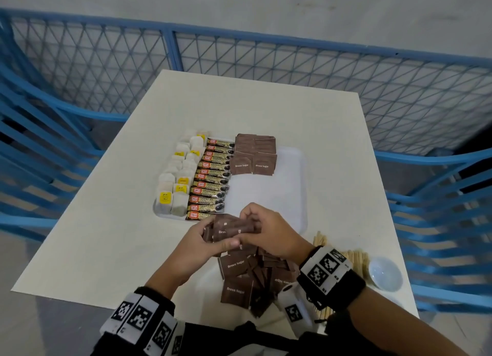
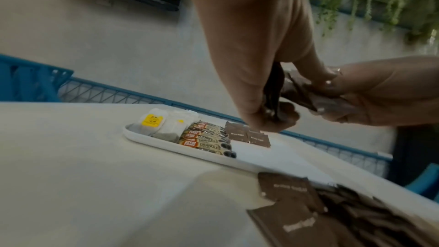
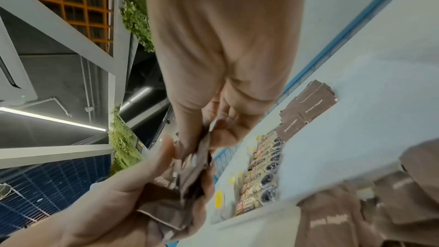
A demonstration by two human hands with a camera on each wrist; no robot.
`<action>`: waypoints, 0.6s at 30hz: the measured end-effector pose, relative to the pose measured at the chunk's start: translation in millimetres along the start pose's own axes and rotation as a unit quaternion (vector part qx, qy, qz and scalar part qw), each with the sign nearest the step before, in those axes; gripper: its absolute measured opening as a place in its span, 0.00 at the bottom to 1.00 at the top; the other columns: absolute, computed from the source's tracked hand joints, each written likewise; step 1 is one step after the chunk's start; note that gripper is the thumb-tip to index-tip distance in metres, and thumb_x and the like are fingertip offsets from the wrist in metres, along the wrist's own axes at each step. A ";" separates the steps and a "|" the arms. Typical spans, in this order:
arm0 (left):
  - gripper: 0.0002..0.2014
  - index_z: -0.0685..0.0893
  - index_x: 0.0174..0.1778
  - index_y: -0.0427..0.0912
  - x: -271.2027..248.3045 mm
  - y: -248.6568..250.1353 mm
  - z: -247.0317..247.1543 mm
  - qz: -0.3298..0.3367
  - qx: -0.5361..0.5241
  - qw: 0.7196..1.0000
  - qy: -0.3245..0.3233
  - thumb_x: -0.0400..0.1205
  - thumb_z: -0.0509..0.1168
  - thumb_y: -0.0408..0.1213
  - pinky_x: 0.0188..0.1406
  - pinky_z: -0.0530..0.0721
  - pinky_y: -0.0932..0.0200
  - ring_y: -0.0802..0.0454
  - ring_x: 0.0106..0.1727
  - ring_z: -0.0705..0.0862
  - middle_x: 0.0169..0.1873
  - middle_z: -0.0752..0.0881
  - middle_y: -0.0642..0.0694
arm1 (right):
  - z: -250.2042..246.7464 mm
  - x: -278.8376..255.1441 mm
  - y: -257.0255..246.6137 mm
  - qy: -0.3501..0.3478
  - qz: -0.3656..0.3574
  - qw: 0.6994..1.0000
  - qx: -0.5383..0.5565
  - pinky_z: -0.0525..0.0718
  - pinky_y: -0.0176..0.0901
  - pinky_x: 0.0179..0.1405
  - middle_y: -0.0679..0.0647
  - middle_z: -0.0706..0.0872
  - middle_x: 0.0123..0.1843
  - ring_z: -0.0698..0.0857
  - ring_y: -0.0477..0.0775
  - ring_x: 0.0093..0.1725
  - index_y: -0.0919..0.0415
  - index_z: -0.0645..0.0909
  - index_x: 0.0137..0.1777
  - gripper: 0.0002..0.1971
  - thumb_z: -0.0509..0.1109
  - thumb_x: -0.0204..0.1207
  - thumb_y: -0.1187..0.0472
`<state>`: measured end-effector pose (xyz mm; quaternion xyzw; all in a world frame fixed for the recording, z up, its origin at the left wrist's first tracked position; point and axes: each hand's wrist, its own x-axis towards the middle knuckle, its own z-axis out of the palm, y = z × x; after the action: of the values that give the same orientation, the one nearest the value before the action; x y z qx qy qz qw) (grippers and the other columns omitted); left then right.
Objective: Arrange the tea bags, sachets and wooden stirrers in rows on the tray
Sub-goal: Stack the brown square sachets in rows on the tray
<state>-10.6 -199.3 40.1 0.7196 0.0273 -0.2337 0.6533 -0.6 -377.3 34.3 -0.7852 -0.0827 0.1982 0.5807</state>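
Note:
A white tray (image 1: 291, 169) holds tea bags (image 1: 177, 185) in rows at its left, coffee granule sachets (image 1: 211, 180) beside them, and brown sugar sachets (image 1: 254, 154) at its far middle. Just above the tray's near edge, my left hand (image 1: 210, 238) grips a bunch of brown sugar sachets (image 1: 229, 229). My right hand (image 1: 262, 233) pinches sachets of the same bunch (image 2: 297, 93) from the right. A loose pile of brown sugar sachets (image 1: 255, 278) lies on the table below my hands. Wooden stirrers (image 1: 354, 258) lie at the near right, partly behind my right wrist.
A small white bowl (image 1: 384, 273) stands near the table's (image 1: 106, 222) right front corner. Blue mesh fencing (image 1: 239, 54) surrounds the table on the far and both side edges. The tray's right half (image 1: 287, 196) is bare.

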 end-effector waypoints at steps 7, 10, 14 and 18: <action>0.18 0.85 0.49 0.43 0.2 6.7 0.5 0.025 -0.076 0.997 -0.007 0.67 0.76 0.22 0.25 0.78 0.69 0.59 0.28 0.83 0.30 0.89 0.50 | -16.6 -19.7 -9.5 0.005 0.021 0.990 0.139 0.85 0.36 0.47 0.54 0.88 0.44 0.87 0.48 0.46 0.62 0.83 0.48 0.11 0.76 0.68 0.71; 0.17 0.85 0.49 0.46 2.8 -0.6 -7.4 0.010 -0.107 0.993 0.045 0.68 0.76 0.26 0.30 0.80 0.65 0.56 0.35 0.87 0.35 0.91 0.50 | -26.9 -30.9 1.8 0.053 0.028 0.996 0.067 0.84 0.33 0.45 0.53 0.88 0.43 0.86 0.45 0.41 0.60 0.83 0.49 0.09 0.76 0.70 0.65; 0.11 0.83 0.45 0.41 2.5 -6.0 -27.8 -0.005 -0.163 0.982 0.092 0.68 0.71 0.28 0.25 0.76 0.66 0.55 0.29 0.83 0.28 0.89 0.51 | -37.0 -50.0 34.0 0.070 0.099 0.948 -0.293 0.74 0.30 0.52 0.45 0.80 0.54 0.78 0.42 0.53 0.53 0.78 0.59 0.22 0.69 0.72 0.40; 0.09 0.83 0.50 0.37 0.0 -16.4 -57.4 -0.036 -0.227 0.965 0.124 0.79 0.60 0.26 0.37 0.77 0.57 0.46 0.40 0.83 0.39 0.88 0.41 | -26.8 -70.1 58.6 -0.051 0.187 0.875 -0.444 0.61 0.51 0.77 0.52 0.63 0.76 0.62 0.54 0.75 0.55 0.56 0.79 0.59 0.59 0.51 0.19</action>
<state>1.0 -142.2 27.0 0.5743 0.1867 -0.1539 0.7821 -59.2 -444.4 0.6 -0.9501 -0.0437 0.2853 0.1179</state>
